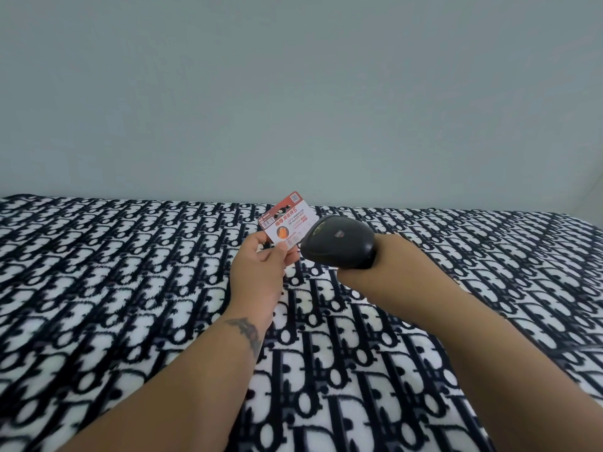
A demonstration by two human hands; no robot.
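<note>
Red and white print covers the one card (287,220) we see, tilted in the air above the blanket (130,288), near its far edge. One left hand (261,265) holds it: thumb and curled fingers pinch the card's lower corner, and the printed face is turned toward us. There is a single square code in the card's top corner; the text is too small to read.

Just right of the card is one black scanner (337,241), its rounded head pointing at the card's lower right edge. We cannot tell whether the two touch. One right hand (381,252) carries the scanner, also clear of the blanket. Its fingers are hidden under the scanner's body, so we see only the wrist behind it.

Two bare forearms reach in from below, and the left one has one dark tattoo (244,331). The blanket is black and white with a repeating letter pattern. Behind it stands one plain grey-blue wall (293,93).
</note>
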